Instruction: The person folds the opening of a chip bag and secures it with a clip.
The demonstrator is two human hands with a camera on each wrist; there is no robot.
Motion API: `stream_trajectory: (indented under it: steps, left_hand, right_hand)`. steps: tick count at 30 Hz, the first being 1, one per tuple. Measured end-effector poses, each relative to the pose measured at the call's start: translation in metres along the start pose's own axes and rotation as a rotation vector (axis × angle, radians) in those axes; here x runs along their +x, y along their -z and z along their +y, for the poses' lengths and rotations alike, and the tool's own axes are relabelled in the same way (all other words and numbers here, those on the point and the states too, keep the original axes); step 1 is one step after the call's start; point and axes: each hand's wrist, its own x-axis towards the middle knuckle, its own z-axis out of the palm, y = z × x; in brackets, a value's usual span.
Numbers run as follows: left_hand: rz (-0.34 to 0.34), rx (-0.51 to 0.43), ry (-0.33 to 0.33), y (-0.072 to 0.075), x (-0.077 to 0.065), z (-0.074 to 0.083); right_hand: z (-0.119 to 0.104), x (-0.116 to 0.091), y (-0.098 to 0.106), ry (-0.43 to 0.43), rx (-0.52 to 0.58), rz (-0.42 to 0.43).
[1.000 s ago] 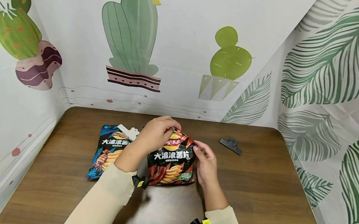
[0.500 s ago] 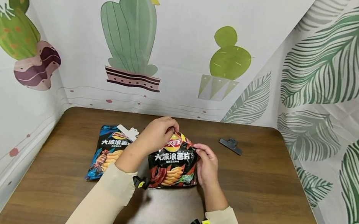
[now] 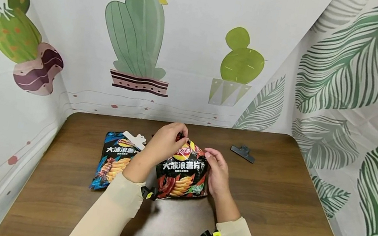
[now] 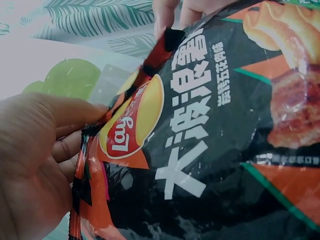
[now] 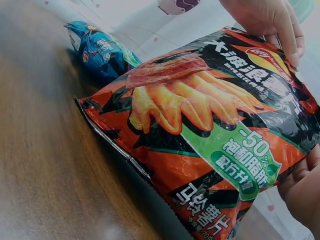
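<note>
A red and black bag of potato chips (image 3: 180, 174) stands tilted between both hands, its lower edge close to the table. My left hand (image 3: 165, 141) pinches the top edge with thumb and fingers, beside the yellow and red logo. At the upper right side, my right hand (image 3: 218, 174) grips the bag between thumb and fingers. In the left wrist view, the top strip of the chip bag (image 4: 200, 130) bends over along the logo, with left thumb (image 4: 75, 110) on it. The right wrist view shows the bag's full, puffed front (image 5: 200, 115).
A blue bag of chips (image 3: 114, 164) lies to the left, with a white clip (image 3: 134, 140) at its top right, partly behind the left forearm. A dark grey clip (image 3: 243, 153) lies at the back right of the brown wooden table (image 3: 281, 213). Patterned cloth hangs behind.
The bag's upper right part has creased and bent down near the right fingers, and its lower edge has shifted slightly toward me. Both hands keep their grip and have barely moved.
</note>
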Motion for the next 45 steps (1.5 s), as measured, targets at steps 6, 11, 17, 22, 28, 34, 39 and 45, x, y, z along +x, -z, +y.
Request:
stream_trajectory:
  steps: [6,11,17,22,28,34,39,45]
  left_hand:
    - [-0.023,-0.003,0.009,-0.001,0.002,0.000]
    - [-0.005,0.076,0.023,-0.001,0.000,0.000]
    - [0.029,0.188,0.025,-0.004,-0.003,0.001]
    - [0.047,0.203,-0.002,-0.007,-0.005,0.001]
    - [0.041,0.192,-0.018,-0.010,-0.005,0.000]
    - [0.040,0.174,-0.022,-0.011,-0.006,-0.002]
    - [0.051,0.171,-0.025,-0.012,-0.005,-0.003]
    - [0.056,0.162,-0.014,-0.013,-0.006,-0.004]
  right_hand:
    - [0.002,0.000,0.000,-0.051,-0.057,0.019]
    - [0.004,0.002,0.001,-0.011,-0.044,0.015]
    - [0.007,0.002,0.003,0.018,-0.043,0.014]
    - [0.008,0.002,0.004,0.028,-0.065,-0.001]
    - [0.008,0.001,0.004,0.009,-0.049,0.000]
    - [0.007,-0.001,0.004,-0.029,-0.067,0.012]
    - [0.007,-0.001,0.005,-0.048,-0.098,0.005]
    - [0.007,-0.001,0.005,-0.057,-0.114,-0.016]
